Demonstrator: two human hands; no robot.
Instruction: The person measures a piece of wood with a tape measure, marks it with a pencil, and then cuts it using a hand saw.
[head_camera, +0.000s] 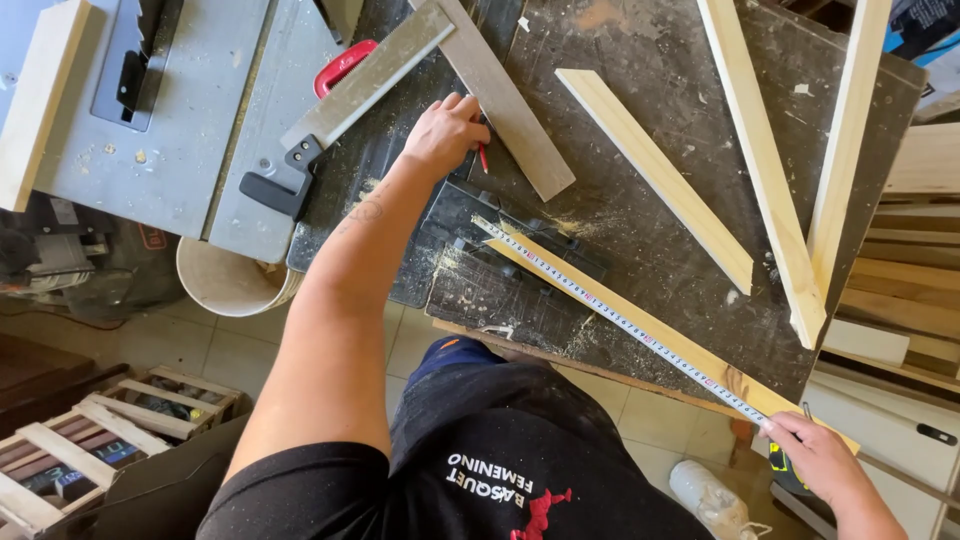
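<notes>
My left hand (445, 130) reaches across the dark, dusty workbench (640, 230) and grips a red pencil (483, 157), its tip pointing down beside a grey metal square (500, 95). At the lower right, my right hand (822, 458) holds the case of a tape measure (783, 470). Its white tape (620, 320) is pulled out diagonally along a pale wooden strip (690, 350) that lies on the bench's near edge and sticks out past it.
Three more pale wooden strips (660, 170) (765, 170) (845, 150) lie on the right half of the bench. A grey table saw (170, 120) stands at the left, a white bucket (225, 280) below it. A slatted crate (100, 430) and a plastic bottle (710, 500) are on the tiled floor.
</notes>
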